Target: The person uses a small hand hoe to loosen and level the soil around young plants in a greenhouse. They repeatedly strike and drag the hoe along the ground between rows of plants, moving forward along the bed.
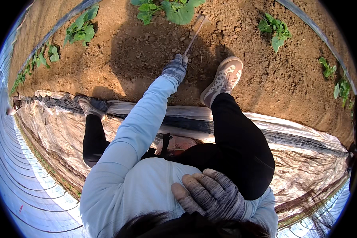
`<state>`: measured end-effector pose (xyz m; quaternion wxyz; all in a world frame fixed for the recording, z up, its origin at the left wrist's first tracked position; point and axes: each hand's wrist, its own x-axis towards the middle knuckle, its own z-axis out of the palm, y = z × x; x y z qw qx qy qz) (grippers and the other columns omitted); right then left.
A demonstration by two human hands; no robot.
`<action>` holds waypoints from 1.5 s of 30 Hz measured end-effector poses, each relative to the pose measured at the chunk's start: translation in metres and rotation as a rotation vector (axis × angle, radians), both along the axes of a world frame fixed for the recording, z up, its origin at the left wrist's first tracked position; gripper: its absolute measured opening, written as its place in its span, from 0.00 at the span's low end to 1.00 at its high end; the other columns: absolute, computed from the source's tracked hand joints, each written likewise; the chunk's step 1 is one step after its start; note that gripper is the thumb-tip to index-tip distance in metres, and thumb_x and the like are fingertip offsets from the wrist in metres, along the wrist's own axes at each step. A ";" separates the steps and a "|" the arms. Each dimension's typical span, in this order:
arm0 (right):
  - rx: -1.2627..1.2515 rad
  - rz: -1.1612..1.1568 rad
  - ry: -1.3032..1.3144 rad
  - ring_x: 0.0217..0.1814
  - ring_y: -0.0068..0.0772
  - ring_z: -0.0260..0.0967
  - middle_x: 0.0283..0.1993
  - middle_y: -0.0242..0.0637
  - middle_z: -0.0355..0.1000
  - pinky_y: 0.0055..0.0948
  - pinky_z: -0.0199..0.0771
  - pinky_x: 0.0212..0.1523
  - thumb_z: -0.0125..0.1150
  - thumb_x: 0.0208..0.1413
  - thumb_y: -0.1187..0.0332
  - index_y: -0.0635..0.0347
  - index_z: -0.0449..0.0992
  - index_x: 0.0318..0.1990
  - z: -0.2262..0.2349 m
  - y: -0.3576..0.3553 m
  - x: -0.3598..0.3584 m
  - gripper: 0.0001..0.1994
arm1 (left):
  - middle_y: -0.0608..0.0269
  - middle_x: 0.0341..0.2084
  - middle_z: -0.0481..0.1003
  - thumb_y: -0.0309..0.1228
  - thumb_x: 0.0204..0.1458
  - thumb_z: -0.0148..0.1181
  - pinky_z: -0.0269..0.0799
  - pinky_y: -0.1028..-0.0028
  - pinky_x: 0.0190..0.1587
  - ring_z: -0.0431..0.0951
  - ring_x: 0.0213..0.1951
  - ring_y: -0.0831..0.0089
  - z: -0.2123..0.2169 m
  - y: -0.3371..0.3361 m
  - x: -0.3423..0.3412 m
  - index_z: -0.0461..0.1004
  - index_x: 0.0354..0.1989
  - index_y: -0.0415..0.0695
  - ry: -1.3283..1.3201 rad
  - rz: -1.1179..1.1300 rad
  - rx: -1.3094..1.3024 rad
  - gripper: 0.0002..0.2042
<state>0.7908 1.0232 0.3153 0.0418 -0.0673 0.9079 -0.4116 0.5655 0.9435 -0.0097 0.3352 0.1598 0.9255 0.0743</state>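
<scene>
My left hand (175, 69), in a grey knitted glove, reaches forward over the soil. Its fingers are wrapped round the thin handle of a small hand hoe (194, 39). The hoe's far end touches the earth just beyond, close to a leafy green plant (179, 12) at the top edge. Part of that end blends with the soil, so its exact shape is hard to make out. My right hand (213, 195), gloved in grey with tan fingertips, lies against my light blue top near my bent knee. Its fingers are stretched out and hold nothing.
More leafy plants grow at left (81, 28) and right (275, 31). Dark hoses (311, 24) curve along the bed's far side. My shoes (226, 77) stand on the soil and its edge. Wrinkled plastic sheeting (305, 162) spreads beneath me, beside a pinkish seat (178, 144).
</scene>
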 end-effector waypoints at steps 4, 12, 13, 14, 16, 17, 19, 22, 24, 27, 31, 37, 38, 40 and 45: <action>-0.007 0.021 -0.025 0.42 0.29 0.67 0.41 0.33 0.71 0.34 0.67 0.48 0.51 0.46 0.65 0.51 0.74 0.43 0.000 0.000 -0.001 0.15 | 0.41 0.36 0.72 0.50 0.57 0.34 0.68 0.55 0.41 0.73 0.39 0.46 -0.007 -0.020 0.002 0.63 0.49 0.41 -0.008 0.012 -0.050 0.25; -0.028 -0.005 -0.046 0.42 0.31 0.67 0.40 0.35 0.71 0.35 0.66 0.48 0.52 0.44 0.64 0.52 0.73 0.42 0.002 -0.007 0.000 0.15 | 0.38 0.41 0.70 0.52 0.56 0.37 0.65 0.56 0.46 0.70 0.44 0.45 0.017 -0.097 0.045 0.63 0.53 0.40 -0.058 0.203 -0.073 0.27; -0.030 0.012 -0.045 0.42 0.32 0.67 0.40 0.35 0.70 0.35 0.67 0.47 0.51 0.46 0.65 0.54 0.73 0.43 0.002 -0.006 -0.001 0.15 | 0.37 0.39 0.71 0.52 0.56 0.36 0.66 0.56 0.44 0.71 0.43 0.45 0.021 -0.107 0.051 0.63 0.52 0.40 -0.052 0.193 -0.068 0.27; -0.032 0.029 -0.043 0.42 0.32 0.67 0.40 0.36 0.70 0.35 0.68 0.46 0.50 0.48 0.65 0.56 0.72 0.45 0.003 -0.005 -0.002 0.15 | 0.37 0.36 0.71 0.51 0.56 0.36 0.66 0.55 0.43 0.72 0.41 0.44 0.021 -0.120 0.060 0.63 0.52 0.40 -0.045 0.183 -0.063 0.27; -0.026 0.032 -0.021 0.41 0.32 0.67 0.40 0.36 0.70 0.36 0.68 0.46 0.50 0.48 0.65 0.56 0.72 0.44 0.002 -0.006 -0.003 0.15 | 0.36 0.34 0.72 0.51 0.57 0.36 0.67 0.54 0.41 0.72 0.39 0.44 0.019 -0.157 0.077 0.63 0.51 0.40 -0.025 0.195 -0.043 0.26; -0.002 0.003 -0.016 0.41 0.31 0.67 0.39 0.35 0.70 0.36 0.67 0.47 0.51 0.46 0.65 0.54 0.72 0.42 0.002 -0.008 -0.002 0.15 | 0.35 0.34 0.71 0.51 0.57 0.37 0.66 0.55 0.40 0.72 0.39 0.43 0.011 -0.172 0.087 0.64 0.50 0.40 -0.030 0.204 -0.012 0.26; 0.009 -0.012 -0.006 0.41 0.31 0.67 0.38 0.35 0.71 0.36 0.66 0.47 0.52 0.44 0.65 0.52 0.73 0.40 -0.001 -0.010 -0.002 0.14 | 0.35 0.34 0.71 0.50 0.57 0.38 0.66 0.55 0.40 0.72 0.39 0.43 0.012 -0.187 0.093 0.65 0.49 0.39 0.010 0.251 0.064 0.25; 0.009 -0.006 -0.009 0.41 0.30 0.67 0.38 0.34 0.71 0.35 0.66 0.46 0.53 0.43 0.65 0.52 0.73 0.40 -0.003 -0.010 -0.004 0.14 | 0.37 0.35 0.72 0.49 0.57 0.41 0.66 0.59 0.38 0.71 0.38 0.42 0.013 -0.183 0.083 0.67 0.47 0.37 0.081 0.362 0.161 0.24; 0.013 0.017 -0.007 0.41 0.30 0.67 0.38 0.34 0.71 0.35 0.67 0.46 0.53 0.43 0.65 0.53 0.73 0.40 -0.001 -0.010 -0.006 0.14 | 0.39 0.34 0.72 0.49 0.57 0.40 0.67 0.60 0.37 0.72 0.37 0.44 0.016 -0.164 0.051 0.66 0.46 0.38 0.139 0.399 0.145 0.24; 0.002 0.002 -0.005 0.41 0.30 0.67 0.38 0.34 0.71 0.34 0.67 0.46 0.54 0.44 0.65 0.53 0.73 0.40 0.000 -0.011 -0.008 0.14 | 0.43 0.32 0.72 0.49 0.57 0.38 0.68 0.60 0.36 0.74 0.33 0.50 -0.013 -0.149 -0.001 0.65 0.46 0.39 0.238 0.503 0.137 0.24; 0.011 0.001 0.007 0.40 0.30 0.68 0.38 0.34 0.71 0.34 0.67 0.45 0.54 0.44 0.65 0.53 0.73 0.40 -0.002 -0.011 -0.010 0.13 | 0.41 0.39 0.71 0.50 0.57 0.36 0.67 0.59 0.42 0.72 0.42 0.46 -0.030 -0.118 -0.026 0.63 0.49 0.37 0.053 0.590 0.150 0.26; -0.007 0.021 -0.013 0.39 0.31 0.68 0.38 0.36 0.71 0.35 0.68 0.45 0.55 0.45 0.64 0.53 0.72 0.41 -0.001 -0.008 -0.010 0.14 | 0.39 0.43 0.69 0.50 0.57 0.36 0.69 0.59 0.41 0.69 0.45 0.45 -0.012 -0.101 0.030 0.61 0.52 0.36 -0.083 0.414 0.000 0.27; -0.009 0.031 -0.007 0.39 0.31 0.68 0.38 0.36 0.71 0.35 0.68 0.45 0.56 0.45 0.64 0.53 0.72 0.41 -0.001 -0.008 -0.009 0.14 | 0.39 0.42 0.69 0.50 0.57 0.37 0.68 0.59 0.41 0.70 0.45 0.45 -0.009 -0.103 0.038 0.62 0.51 0.36 -0.057 0.400 0.023 0.27; 0.007 0.054 -0.003 0.38 0.32 0.69 0.38 0.36 0.71 0.35 0.67 0.45 0.57 0.46 0.62 0.53 0.71 0.42 0.002 -0.007 -0.006 0.15 | 0.37 0.41 0.70 0.50 0.57 0.37 0.68 0.58 0.41 0.70 0.44 0.45 -0.007 -0.105 0.054 0.63 0.50 0.35 -0.004 0.372 0.080 0.27; 0.042 0.082 0.007 0.39 0.34 0.69 0.39 0.37 0.71 0.36 0.67 0.45 0.59 0.47 0.59 0.55 0.70 0.43 0.006 -0.008 0.000 0.16 | 0.37 0.33 0.72 0.48 0.57 0.38 0.67 0.54 0.39 0.72 0.38 0.44 0.021 -0.118 0.098 0.63 0.50 0.36 -0.057 0.241 0.064 0.26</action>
